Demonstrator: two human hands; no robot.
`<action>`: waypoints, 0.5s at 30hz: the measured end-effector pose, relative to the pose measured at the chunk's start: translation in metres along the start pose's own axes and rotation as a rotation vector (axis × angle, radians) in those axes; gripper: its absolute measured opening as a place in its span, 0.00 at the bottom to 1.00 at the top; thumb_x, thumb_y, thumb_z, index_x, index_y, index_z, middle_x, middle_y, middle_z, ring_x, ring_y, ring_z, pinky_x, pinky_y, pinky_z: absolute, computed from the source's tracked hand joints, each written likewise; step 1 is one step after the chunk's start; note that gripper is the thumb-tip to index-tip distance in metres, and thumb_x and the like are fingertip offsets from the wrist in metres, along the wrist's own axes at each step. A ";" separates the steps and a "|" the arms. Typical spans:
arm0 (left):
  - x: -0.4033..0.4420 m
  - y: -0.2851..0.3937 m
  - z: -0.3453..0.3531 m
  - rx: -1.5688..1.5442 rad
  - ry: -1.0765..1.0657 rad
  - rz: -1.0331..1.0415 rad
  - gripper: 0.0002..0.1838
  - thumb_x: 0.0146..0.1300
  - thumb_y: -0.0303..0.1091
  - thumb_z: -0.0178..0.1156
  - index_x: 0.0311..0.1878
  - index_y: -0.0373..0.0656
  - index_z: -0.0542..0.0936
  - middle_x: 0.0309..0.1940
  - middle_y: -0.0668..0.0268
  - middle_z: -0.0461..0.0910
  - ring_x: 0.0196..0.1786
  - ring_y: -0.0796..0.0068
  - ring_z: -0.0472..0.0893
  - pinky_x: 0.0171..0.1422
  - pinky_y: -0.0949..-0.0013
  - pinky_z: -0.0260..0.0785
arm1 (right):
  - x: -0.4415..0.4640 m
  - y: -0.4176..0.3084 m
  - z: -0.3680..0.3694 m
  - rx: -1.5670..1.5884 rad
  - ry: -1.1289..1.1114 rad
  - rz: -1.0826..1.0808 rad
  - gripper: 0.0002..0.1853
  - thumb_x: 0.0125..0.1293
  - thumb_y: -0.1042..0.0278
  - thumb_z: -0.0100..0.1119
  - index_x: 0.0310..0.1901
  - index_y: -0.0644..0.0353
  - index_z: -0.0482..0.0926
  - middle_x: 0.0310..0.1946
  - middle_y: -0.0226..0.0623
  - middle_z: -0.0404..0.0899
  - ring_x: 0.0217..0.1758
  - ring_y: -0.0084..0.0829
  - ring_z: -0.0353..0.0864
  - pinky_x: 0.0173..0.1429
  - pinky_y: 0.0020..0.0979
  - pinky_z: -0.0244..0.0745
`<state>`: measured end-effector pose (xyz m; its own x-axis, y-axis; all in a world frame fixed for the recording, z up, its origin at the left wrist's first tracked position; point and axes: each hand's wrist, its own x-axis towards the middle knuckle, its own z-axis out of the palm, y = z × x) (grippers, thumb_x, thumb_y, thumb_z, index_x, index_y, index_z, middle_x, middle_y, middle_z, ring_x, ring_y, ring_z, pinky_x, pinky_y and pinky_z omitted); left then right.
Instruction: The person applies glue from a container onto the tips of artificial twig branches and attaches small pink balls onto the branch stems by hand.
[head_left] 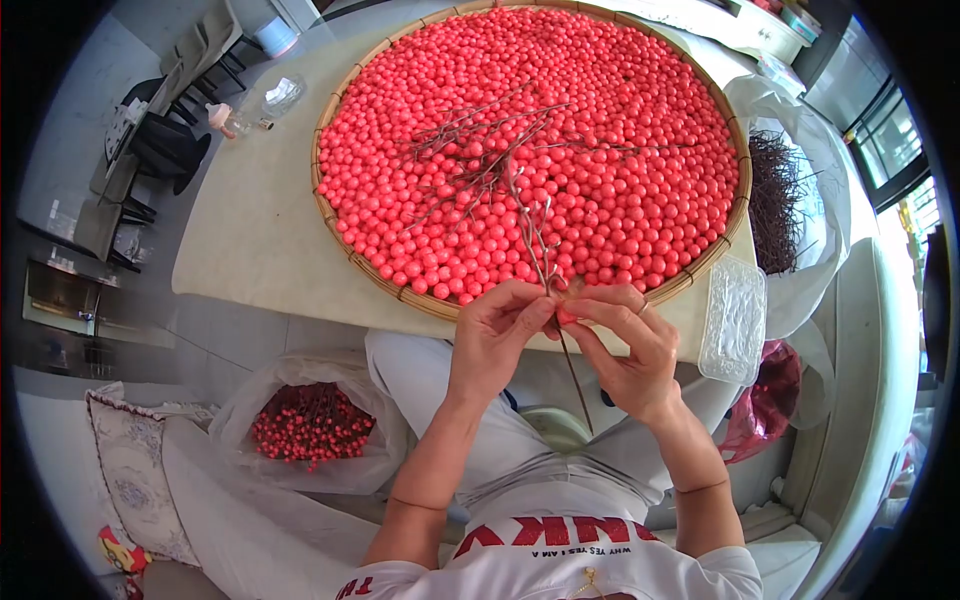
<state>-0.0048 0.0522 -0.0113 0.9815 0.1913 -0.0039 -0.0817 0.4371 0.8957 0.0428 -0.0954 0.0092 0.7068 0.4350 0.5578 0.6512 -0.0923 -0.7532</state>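
My left hand (507,328) pinches a thin brown twig (573,375) whose lower end hangs toward my lap. Close against it, my right hand (630,338) has thumb and fingertips closed on a red berry (565,315) beside the twig. The twig's upper branches (528,215) reach over a big round woven tray (742,190). Loose red berries (620,110) fill that tray. Several bare brown twigs (480,150) lie on top of the berries near the middle.
The tray stands on a pale table (250,220). A clear plastic box (733,320) sits at its right edge, near a bag of dark twigs (775,200). A bag of berry-covered stems (312,425) is at lower left. A baby bottle (225,120) stands at the far left.
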 end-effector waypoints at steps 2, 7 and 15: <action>0.000 0.004 0.003 0.002 -0.011 0.000 0.04 0.62 0.24 0.57 0.39 0.34 0.77 0.32 0.62 0.80 0.32 0.76 0.77 0.39 0.78 0.72 | 0.000 0.001 0.001 0.046 0.034 0.014 0.12 0.50 0.85 0.63 0.38 0.67 0.80 0.38 0.40 0.79 0.38 0.30 0.77 0.43 0.24 0.73; 0.000 0.008 0.011 0.013 -0.053 0.000 0.04 0.62 0.24 0.57 0.39 0.34 0.77 0.32 0.62 0.80 0.32 0.77 0.77 0.39 0.79 0.71 | -0.003 0.003 0.001 0.180 0.150 0.064 0.12 0.50 0.84 0.64 0.39 0.67 0.80 0.36 0.39 0.79 0.36 0.29 0.78 0.40 0.23 0.74; -0.003 0.005 0.015 0.060 -0.051 0.008 0.05 0.62 0.24 0.57 0.39 0.34 0.77 0.32 0.62 0.80 0.33 0.77 0.77 0.39 0.79 0.72 | -0.009 0.006 0.001 0.154 0.168 0.071 0.12 0.50 0.84 0.64 0.39 0.66 0.80 0.37 0.39 0.79 0.37 0.29 0.78 0.40 0.24 0.73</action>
<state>-0.0051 0.0404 -0.0005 0.9885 0.1492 0.0247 -0.0807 0.3823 0.9205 0.0396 -0.0990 -0.0008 0.7938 0.2756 0.5421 0.5574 0.0265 -0.8298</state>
